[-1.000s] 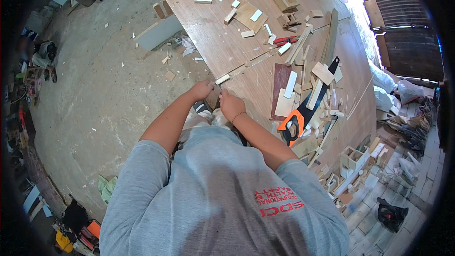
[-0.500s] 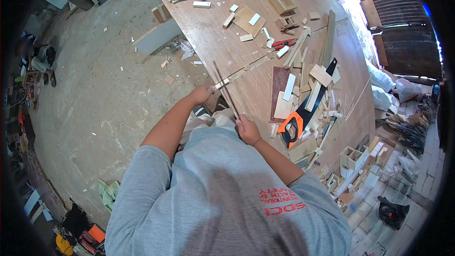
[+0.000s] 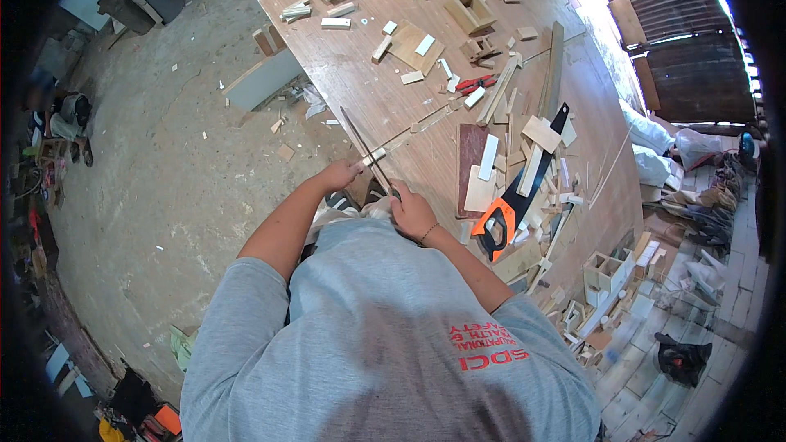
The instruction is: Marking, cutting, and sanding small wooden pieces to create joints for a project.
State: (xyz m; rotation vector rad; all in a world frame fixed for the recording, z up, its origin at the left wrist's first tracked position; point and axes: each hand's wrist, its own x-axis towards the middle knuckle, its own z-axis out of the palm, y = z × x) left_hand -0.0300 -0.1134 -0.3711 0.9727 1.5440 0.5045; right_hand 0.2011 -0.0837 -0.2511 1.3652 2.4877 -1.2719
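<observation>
At the table's near edge, my left hand (image 3: 340, 174) is closed on a small pale wood piece (image 3: 373, 158), whose end sticks out to the right of the fingers. My right hand (image 3: 412, 211) grips the near end of a long, narrow dark tool (image 3: 357, 133). This tool lies slantwise across the wood piece and points away to the far left. Whether it is a file or a thin saw I cannot tell. To the right of my hands, a handsaw (image 3: 501, 219) with an orange and black handle rests among wood offcuts.
The wooden table (image 3: 327, 57) carries many scraps, an open wooden box (image 3: 470, 13), red-handled pliers (image 3: 476, 83) and a dark red board (image 3: 470, 160). A grey-faced panel (image 3: 264, 80) stands on the floor at left. Another person (image 3: 70, 119) sits far left.
My right hand and the dark tool have shifted left, and the tool's far end now points further left. The left hand still holds the wood piece. The whole view has shifted slightly.
</observation>
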